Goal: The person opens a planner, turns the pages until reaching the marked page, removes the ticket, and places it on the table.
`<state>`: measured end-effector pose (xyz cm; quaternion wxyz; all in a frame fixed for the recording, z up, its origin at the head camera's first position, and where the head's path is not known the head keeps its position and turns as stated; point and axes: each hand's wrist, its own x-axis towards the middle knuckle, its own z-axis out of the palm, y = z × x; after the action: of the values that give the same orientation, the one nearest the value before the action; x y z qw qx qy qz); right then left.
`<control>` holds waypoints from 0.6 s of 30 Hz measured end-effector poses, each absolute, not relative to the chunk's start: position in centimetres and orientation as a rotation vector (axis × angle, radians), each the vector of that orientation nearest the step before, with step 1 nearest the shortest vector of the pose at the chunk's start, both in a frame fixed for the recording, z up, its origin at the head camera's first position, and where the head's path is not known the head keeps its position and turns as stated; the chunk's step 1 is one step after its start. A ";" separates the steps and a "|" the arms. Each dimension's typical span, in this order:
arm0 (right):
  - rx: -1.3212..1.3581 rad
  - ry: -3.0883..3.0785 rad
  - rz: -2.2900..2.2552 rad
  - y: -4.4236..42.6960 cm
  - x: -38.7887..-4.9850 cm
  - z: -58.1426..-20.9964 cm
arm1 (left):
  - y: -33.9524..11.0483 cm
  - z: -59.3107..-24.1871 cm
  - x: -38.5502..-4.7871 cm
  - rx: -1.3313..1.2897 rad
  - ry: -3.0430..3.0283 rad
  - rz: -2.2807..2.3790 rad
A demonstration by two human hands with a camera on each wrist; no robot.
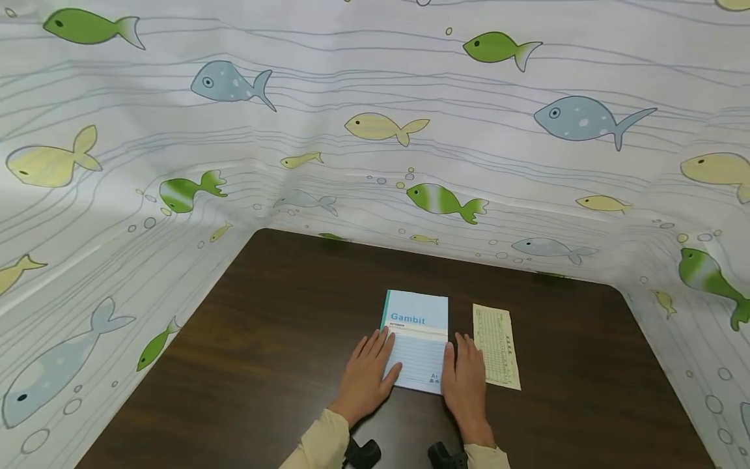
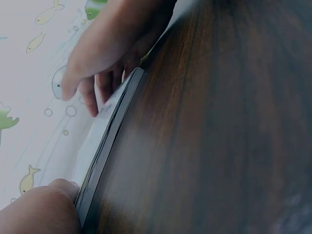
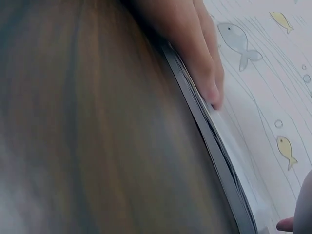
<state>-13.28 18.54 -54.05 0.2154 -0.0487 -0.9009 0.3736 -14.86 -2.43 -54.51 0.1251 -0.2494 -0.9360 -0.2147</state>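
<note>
A light blue notebook [image 1: 418,355] with "Gambit" printed on its cover and a green spine lies closed on the dark wooden table. My left hand [image 1: 366,379] rests at its left side, fingers straight and reaching onto the cover, thumb apart. Along the right edge lies my right hand [image 1: 467,381], its fingers extended and touching the notebook's side. The left wrist view shows the near edge of the notebook [image 2: 109,139] flat on the table, a hand at each end. In the right wrist view, the notebook's edge [image 3: 209,136] shows its pages slightly apart.
A pale yellow printed slip of paper [image 1: 497,345] lies just right of the right hand. Around the table [image 1: 281,326] stands a white sheet [image 1: 328,58] with fish drawings, along its back and sides. Black wrist devices [image 1: 363,454] show at the sleeves.
</note>
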 end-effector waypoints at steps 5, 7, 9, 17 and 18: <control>-0.153 -2.462 1.044 19.5 -13.1 -53.7 | -2.5 -54.4 -15.0 -0.737 -2.728 -0.652; -0.154 -2.446 1.036 19.9 -13.1 -53.7 | -2.4 -54.4 -15.0 -0.741 -2.733 -0.660; -0.145 -2.430 1.018 20.3 -13.1 -53.8 | -2.4 -54.3 -15.0 -0.738 -2.738 -0.665; -0.111 -2.312 1.029 20.7 -13.1 -54.1 | -2.6 -54.3 -14.8 -0.728 -2.756 -0.683; -0.118 -2.311 1.040 20.6 -13.0 -54.1 | -2.7 -54.3 -14.8 -0.729 -2.756 -0.682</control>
<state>-13.05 20.63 -54.11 0.2978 -0.0444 -0.8695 0.3916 -14.82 -2.66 -54.26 0.1049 -0.2473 -0.9350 -0.2315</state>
